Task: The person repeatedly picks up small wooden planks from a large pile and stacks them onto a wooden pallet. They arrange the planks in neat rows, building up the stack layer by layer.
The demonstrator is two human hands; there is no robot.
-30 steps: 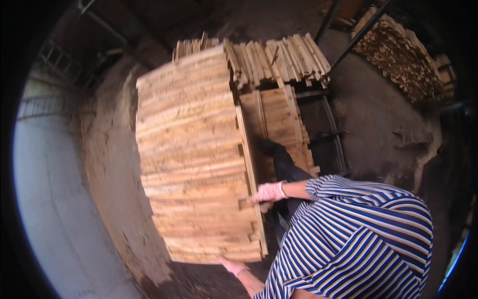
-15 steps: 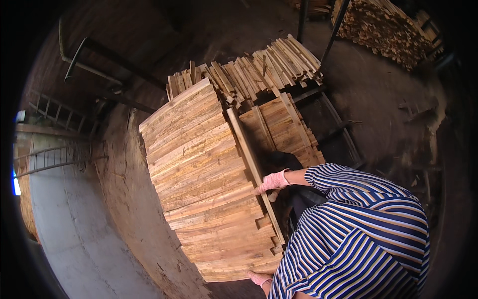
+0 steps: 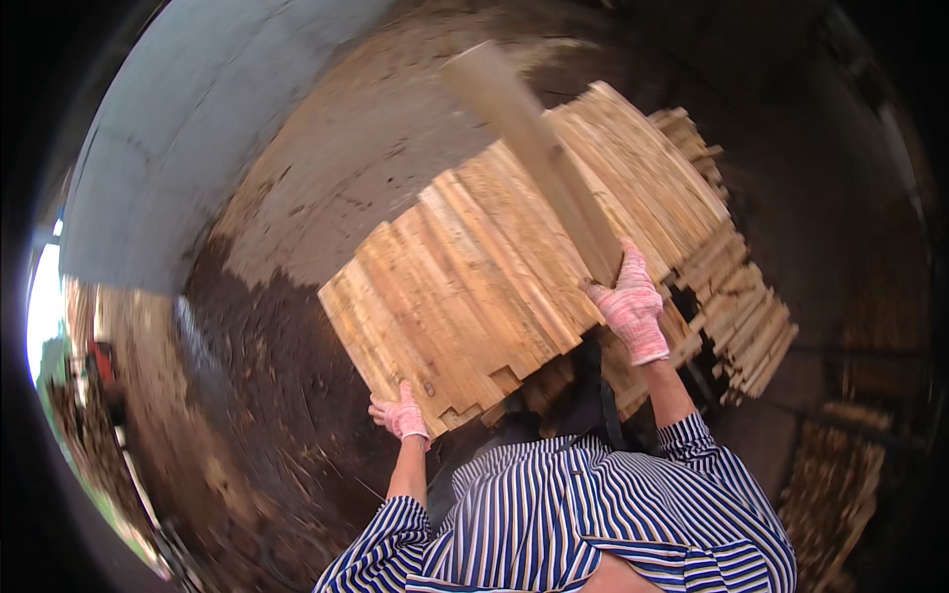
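A broad layer of wooden strips [image 3: 465, 287], laid side by side, stretches in front of me. My right hand [image 3: 633, 306], in a pink-and-white knitted glove, grips the lower end of a flat plank [image 3: 549, 163]. This plank is raised at a slant above the layer, its far end pointing up and away to the left. At the layer's near left corner is my left hand [image 3: 400, 413], gloved alike, thumb on top and fingers curled against the outer strip's side. The near ends of the strips are uneven, with small notches.
More stacked wood pieces [image 3: 751, 326] lie to the right, partly under and beyond the layer. A dark dirt floor [image 3: 297, 366] runs along the left. A pale grey slab [image 3: 217, 128] stands at the far left, and another wood pile [image 3: 835, 484] is at the lower right.
The view has turned. The plank that lay along the layer's near edge under my right hand is lifted above the strips. My left hand stays at the layer's left corner.
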